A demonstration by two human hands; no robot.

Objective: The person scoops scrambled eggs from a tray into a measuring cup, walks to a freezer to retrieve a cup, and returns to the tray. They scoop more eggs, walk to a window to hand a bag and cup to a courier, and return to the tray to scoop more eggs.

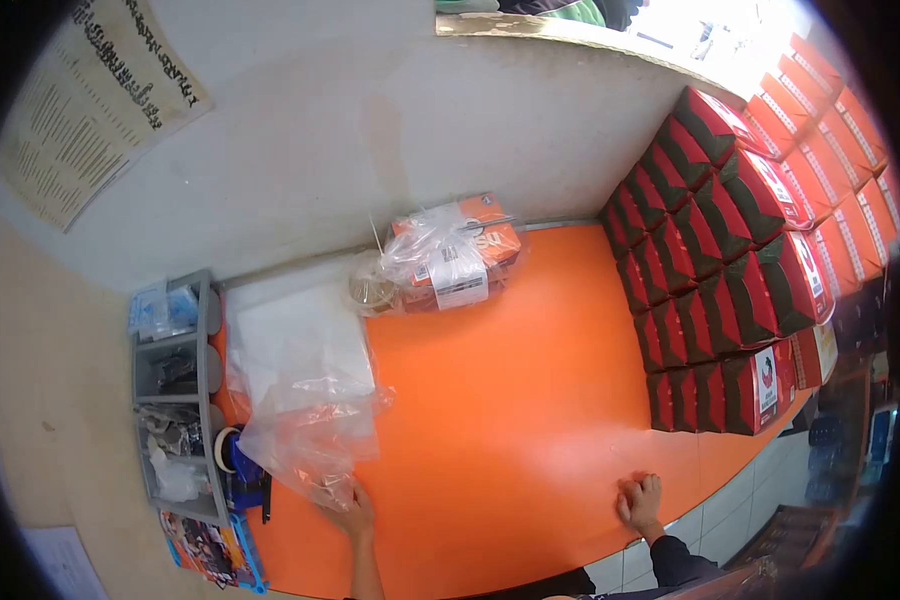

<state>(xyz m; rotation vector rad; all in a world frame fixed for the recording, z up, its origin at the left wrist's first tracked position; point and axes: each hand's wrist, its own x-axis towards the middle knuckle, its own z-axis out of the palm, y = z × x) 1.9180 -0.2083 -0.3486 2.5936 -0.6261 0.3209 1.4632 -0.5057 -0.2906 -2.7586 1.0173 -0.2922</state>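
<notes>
Near the front left of the orange table (490, 400), my left hand (351, 512) has its fingers closed on the lower end of a clear plastic bag (310, 430). The bag lies loosely over white sheets (290, 310). My right hand (640, 502) rests on the table near its front right edge, with its fingers curled in and nothing visible in them. An orange box wrapped in clear plastic (460, 255) stands against the wall, with a white label on it and a roll of tape (372, 290) beside it.
Stacked red and black boxes (710, 250) line the right side. A grey compartment rack (175, 400) with small packets stands at the left, next to a blue tape dispenser (238, 475). A written paper (95, 110) hangs on the wall. Part of a person (570, 10) shows beyond the ledge.
</notes>
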